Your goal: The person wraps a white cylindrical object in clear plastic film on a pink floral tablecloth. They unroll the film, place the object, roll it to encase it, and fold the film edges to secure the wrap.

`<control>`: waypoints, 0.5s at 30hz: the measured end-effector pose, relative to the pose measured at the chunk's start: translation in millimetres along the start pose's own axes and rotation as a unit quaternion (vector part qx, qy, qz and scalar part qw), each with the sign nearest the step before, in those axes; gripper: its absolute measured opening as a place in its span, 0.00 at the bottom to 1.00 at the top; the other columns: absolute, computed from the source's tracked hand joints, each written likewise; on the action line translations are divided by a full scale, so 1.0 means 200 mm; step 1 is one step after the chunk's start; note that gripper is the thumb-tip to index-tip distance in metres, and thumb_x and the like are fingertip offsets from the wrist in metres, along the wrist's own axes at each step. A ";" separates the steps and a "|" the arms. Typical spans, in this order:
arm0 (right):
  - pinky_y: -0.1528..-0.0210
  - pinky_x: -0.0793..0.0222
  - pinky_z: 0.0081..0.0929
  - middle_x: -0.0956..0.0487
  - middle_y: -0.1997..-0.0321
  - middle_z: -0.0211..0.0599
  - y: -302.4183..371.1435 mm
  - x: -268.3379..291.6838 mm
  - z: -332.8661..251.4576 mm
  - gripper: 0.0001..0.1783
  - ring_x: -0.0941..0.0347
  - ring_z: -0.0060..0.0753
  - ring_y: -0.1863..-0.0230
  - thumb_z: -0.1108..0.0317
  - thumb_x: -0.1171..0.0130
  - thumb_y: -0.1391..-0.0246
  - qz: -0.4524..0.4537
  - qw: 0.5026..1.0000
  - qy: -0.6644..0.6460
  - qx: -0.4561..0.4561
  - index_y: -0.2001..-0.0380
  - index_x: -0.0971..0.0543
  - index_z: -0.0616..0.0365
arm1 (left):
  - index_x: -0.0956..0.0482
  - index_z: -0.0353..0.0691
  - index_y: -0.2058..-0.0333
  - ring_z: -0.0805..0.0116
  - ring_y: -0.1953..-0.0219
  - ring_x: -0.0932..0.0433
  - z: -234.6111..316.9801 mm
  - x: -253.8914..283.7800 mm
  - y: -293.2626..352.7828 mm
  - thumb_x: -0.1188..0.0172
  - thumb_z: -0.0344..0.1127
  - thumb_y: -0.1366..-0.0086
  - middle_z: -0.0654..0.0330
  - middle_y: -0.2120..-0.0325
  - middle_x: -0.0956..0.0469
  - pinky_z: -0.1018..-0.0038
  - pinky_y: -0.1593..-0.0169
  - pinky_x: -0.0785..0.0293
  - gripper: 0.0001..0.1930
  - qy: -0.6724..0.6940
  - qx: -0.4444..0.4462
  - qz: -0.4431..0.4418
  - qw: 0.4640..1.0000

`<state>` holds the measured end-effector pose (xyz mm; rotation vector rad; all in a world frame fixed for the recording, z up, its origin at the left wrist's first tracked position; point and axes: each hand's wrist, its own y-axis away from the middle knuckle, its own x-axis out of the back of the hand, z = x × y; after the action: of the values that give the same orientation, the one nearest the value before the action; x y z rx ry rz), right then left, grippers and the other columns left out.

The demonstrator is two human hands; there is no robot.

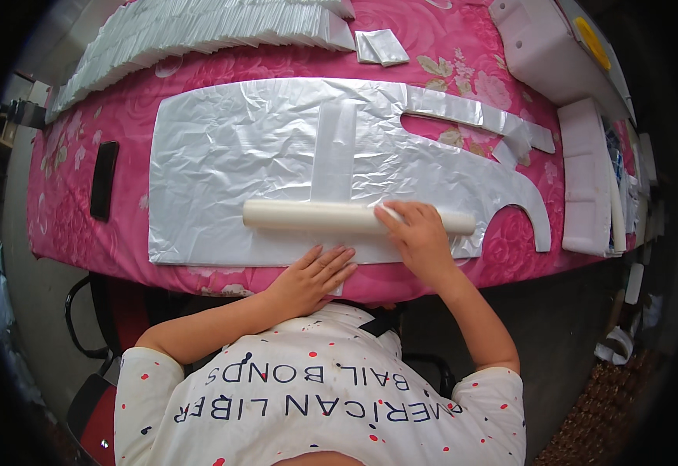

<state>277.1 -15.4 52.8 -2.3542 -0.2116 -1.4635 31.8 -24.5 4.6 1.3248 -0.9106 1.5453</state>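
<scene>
A wide silvery-white plastic sheet (pixel 230 155), cut like a disposable apron with curved openings and straps at the right, lies wrinkled on the table. Across its near part rests a long white cylindrical roll (pixel 308 217). My right hand (pixel 418 237) curves over the roll right of its middle, fingers bent on its top. Flat on the sheet's near edge, my left hand (pixel 316 278) has its fingers stretched out, just below the roll. A paler plastic strip (pixel 333 147) runs from the far part of the sheet to the roll.
The table wears a pink flowered cloth (pixel 67 202). Rows of folded plastic packets (pixel 199 31) line the far left, with a few loose packets (pixel 382 46) beside them. A black phone (pixel 104 180) lies left. White foam boxes (pixel 585 179) stand at the right edge.
</scene>
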 end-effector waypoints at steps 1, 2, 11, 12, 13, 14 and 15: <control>0.53 0.38 0.36 0.26 0.55 0.35 -0.05 -0.02 0.03 0.24 0.31 0.41 0.56 0.75 0.45 0.59 0.016 1.000 0.005 0.015 0.54 0.25 0.48 | 0.44 0.41 0.40 0.60 0.35 0.51 0.01 0.00 0.01 0.45 0.51 0.48 0.54 0.37 0.48 0.59 0.35 0.59 0.38 -0.002 0.002 -0.003 1.000; 0.52 0.38 0.36 0.26 0.54 0.36 -0.10 -0.04 0.07 0.25 0.31 0.42 0.55 0.76 0.45 0.60 0.017 1.000 0.002 0.020 0.53 0.26 0.48 | 0.44 0.42 0.39 0.61 0.35 0.52 0.01 -0.01 0.01 0.45 0.51 0.47 0.55 0.37 0.48 0.59 0.35 0.60 0.38 -0.004 0.006 -0.006 1.000; 0.47 0.40 0.37 0.26 0.54 0.38 -0.61 -0.12 0.40 0.26 0.32 0.42 0.52 0.77 0.44 0.59 0.073 0.997 0.011 0.038 0.52 0.25 0.48 | 0.46 0.41 0.39 0.62 0.33 0.56 -0.01 0.01 0.02 0.47 0.51 0.45 0.56 0.36 0.52 0.61 0.35 0.59 0.38 0.061 -0.010 -0.010 0.998; 0.46 0.40 0.37 0.26 0.52 0.38 -0.64 -0.12 0.42 0.27 0.33 0.42 0.51 0.77 0.43 0.60 0.067 0.997 0.003 0.036 0.52 0.25 0.48 | 0.45 0.40 0.39 0.62 0.33 0.55 -0.02 0.01 0.02 0.47 0.51 0.44 0.56 0.36 0.51 0.62 0.35 0.57 0.37 0.077 -0.019 0.001 0.997; 0.45 0.41 0.37 0.27 0.51 0.38 -0.64 -0.12 0.43 0.27 0.33 0.42 0.49 0.77 0.43 0.60 0.062 0.997 -0.004 0.033 0.52 0.25 0.48 | 0.44 0.39 0.40 0.61 0.34 0.53 -0.03 0.01 0.03 0.47 0.50 0.43 0.55 0.37 0.50 0.62 0.35 0.56 0.36 0.057 -0.034 0.010 0.998; 0.43 0.42 0.37 0.28 0.49 0.38 -0.65 -0.13 0.41 0.27 0.34 0.43 0.48 0.78 0.43 0.60 0.081 0.996 0.009 0.026 0.52 0.26 0.49 | 0.43 0.39 0.40 0.61 0.35 0.51 -0.05 0.00 0.05 0.46 0.49 0.43 0.55 0.37 0.48 0.62 0.35 0.55 0.35 0.038 -0.048 0.020 0.998; 0.42 0.44 0.37 0.29 0.48 0.39 -0.64 -0.13 0.37 0.27 0.35 0.44 0.46 0.78 0.44 0.61 0.100 0.995 0.023 0.018 0.52 0.26 0.50 | 0.42 0.39 0.41 0.60 0.35 0.49 -0.06 -0.01 0.07 0.46 0.48 0.43 0.54 0.38 0.46 0.62 0.35 0.54 0.34 0.019 -0.063 0.030 0.997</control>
<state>287.2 131.9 28.1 -2.2380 0.0111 -1.4041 14.9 -17.5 1.2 1.1844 -1.0140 1.5277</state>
